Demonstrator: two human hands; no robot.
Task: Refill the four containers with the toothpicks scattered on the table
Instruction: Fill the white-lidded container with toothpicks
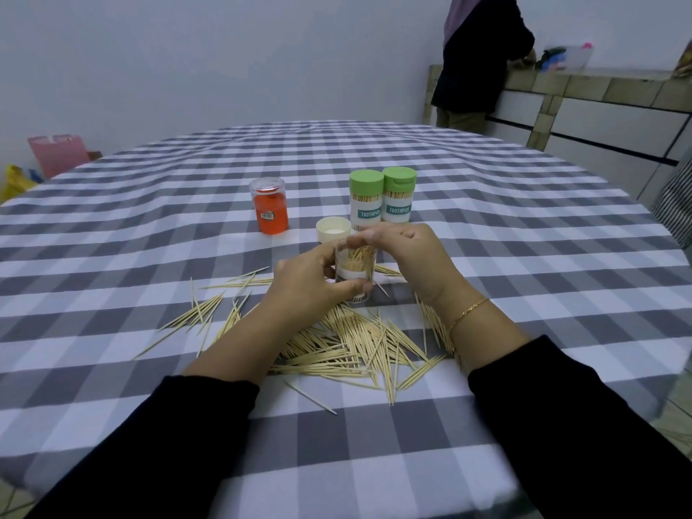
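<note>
My left hand (312, 280) grips a clear open toothpick container (355, 269) standing on the checked tablecloth (149, 256). My right hand (408, 256) is over its mouth, fingers pinching toothpicks that stick into it. The container is partly filled. A pile of loose toothpicks (352, 346) lies on the cloth in front of it, with more scattered to the left (209, 312). Behind stand two full containers with green lids (366, 198) (398, 194), an orange container (269, 209) and a loose white lid (334, 229).
A person in dark clothes (483, 58) stands at a tiled counter (599, 88) at the back right. A pink bag (58, 153) and a yellow bag (15, 181) sit beyond the table's left edge.
</note>
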